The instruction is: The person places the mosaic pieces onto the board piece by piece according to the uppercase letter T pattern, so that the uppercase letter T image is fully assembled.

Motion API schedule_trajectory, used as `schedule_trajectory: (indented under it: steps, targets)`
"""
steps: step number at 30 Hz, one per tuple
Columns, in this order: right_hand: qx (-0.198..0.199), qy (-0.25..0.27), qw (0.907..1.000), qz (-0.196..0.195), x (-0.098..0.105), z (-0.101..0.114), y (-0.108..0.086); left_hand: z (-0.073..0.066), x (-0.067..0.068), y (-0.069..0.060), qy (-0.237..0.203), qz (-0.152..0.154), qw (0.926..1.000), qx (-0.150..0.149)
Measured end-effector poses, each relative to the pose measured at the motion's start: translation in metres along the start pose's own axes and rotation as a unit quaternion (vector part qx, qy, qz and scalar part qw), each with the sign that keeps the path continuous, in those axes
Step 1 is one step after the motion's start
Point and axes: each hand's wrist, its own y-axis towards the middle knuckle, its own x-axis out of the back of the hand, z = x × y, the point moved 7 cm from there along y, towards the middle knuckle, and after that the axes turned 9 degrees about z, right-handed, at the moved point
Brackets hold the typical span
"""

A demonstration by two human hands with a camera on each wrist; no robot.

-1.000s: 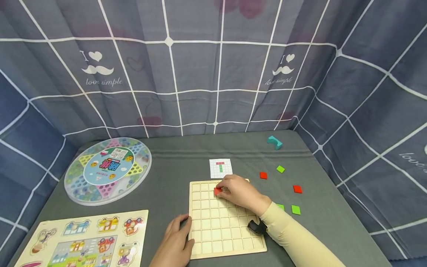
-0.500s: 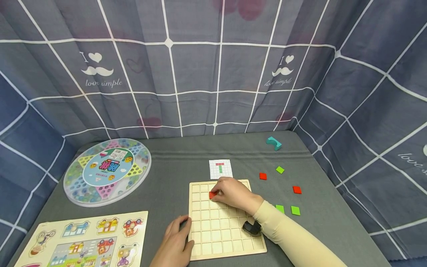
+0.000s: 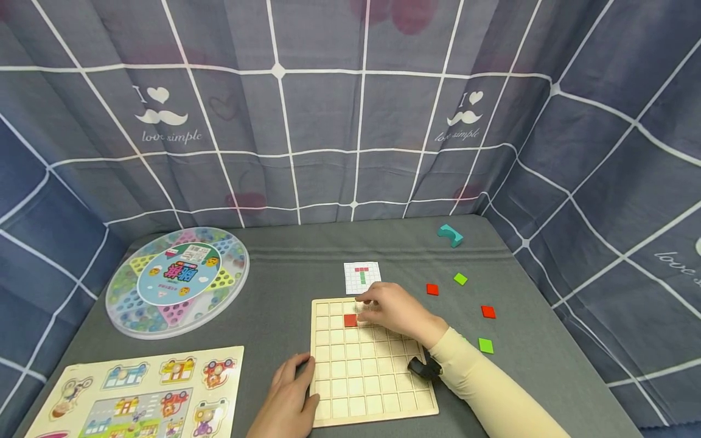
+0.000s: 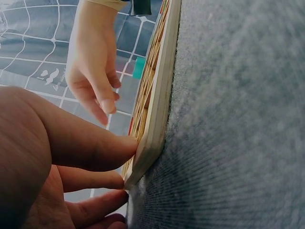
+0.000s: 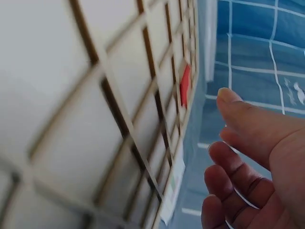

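A red square tile (image 3: 350, 320) lies in a cell near the far edge of the wooden grid board (image 3: 347, 386). Just right of that tile, my right hand (image 3: 397, 311) hovers over the board, thumb and fingers apart and holding nothing. The right wrist view shows the same hand (image 5: 267, 157) raised off the grid, clear of the tile (image 5: 185, 86). My left hand (image 3: 290, 395) rests at the board's left side. In the left wrist view its fingertips (image 4: 126, 148) touch the board's edge (image 4: 155, 124) near a corner.
Behind the board lies a pattern card (image 3: 362, 278) with a red and green T. Loose red tiles (image 3: 432, 289) and green tiles (image 3: 485, 345) lie to the right, a teal block (image 3: 450, 235) farther back. At left are a round game box (image 3: 177, 283) and a vehicle puzzle board (image 3: 137, 395).
My right hand moved the red tile slightly left over the board, set it in a cell and let go, then drew back right. The left hand stayed at the board's edge.
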Motion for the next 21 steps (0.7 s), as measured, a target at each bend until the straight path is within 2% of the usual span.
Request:
schedule_trajectory:
  steps: [7,21]
  targets:
    - [-0.034,0.023,0.9986,-0.033,0.023,-0.024,-0.016,0.002,-0.001,0.001,-0.002,0.006,1.0,-0.006]
    - [-0.107,0.007,0.9919,-0.068,0.048,-0.088,-0.057,0.003,-0.001,0.001,-0.008,0.017,0.9998,-0.003]
